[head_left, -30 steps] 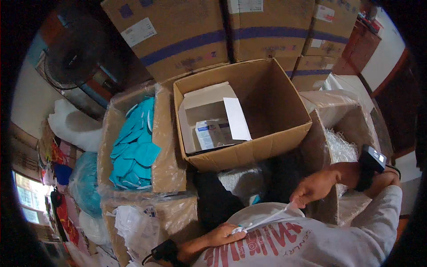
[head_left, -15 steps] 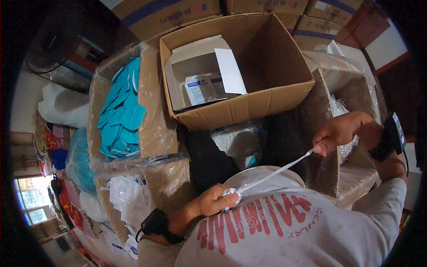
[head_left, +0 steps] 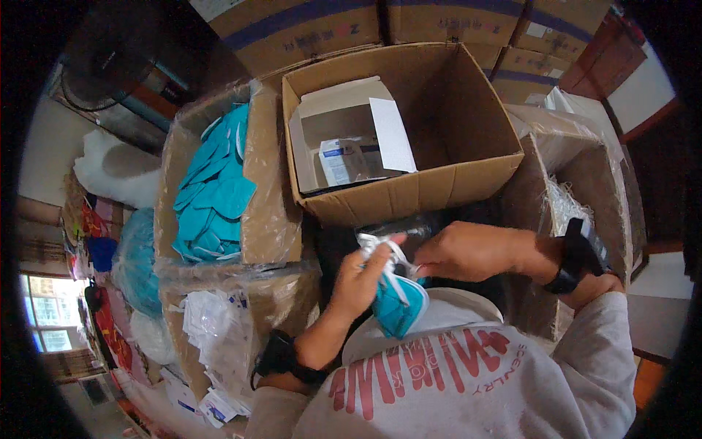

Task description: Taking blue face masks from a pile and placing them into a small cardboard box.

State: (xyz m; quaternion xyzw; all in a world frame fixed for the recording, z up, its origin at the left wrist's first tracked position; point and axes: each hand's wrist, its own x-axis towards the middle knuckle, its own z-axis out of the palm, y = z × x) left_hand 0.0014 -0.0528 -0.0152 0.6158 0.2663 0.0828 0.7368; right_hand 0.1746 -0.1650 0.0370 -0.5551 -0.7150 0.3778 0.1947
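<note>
My left hand [head_left: 358, 282] is closed round a teal face mask [head_left: 398, 307] with white edging, its rounded end hanging down over my lap. White straps [head_left: 393, 252] loop out above the mask between thumb and fingers. My right hand [head_left: 461, 252] is beside it, fingers pinched together at the strap loop; the fingertips are partly hidden. Left of my hands, an open plastic-lined carton [head_left: 274, 219] holds a heap of similar teal masks [head_left: 216, 190].
Ahead stands a large open carton [head_left: 409, 201] with a smaller white box [head_left: 311, 157] inside. White printed packets [head_left: 212, 322] fill a lower-left carton. At right, a plastic-wrapped carton [head_left: 530, 172] holds white strands [head_left: 563, 205]. Stacked cartons [head_left: 453, 22] line the back.
My right hand has come back left to my left hand, and the stretched white strap is now slack and looped. The teal mask now shows below my left hand, which has risen slightly.
</note>
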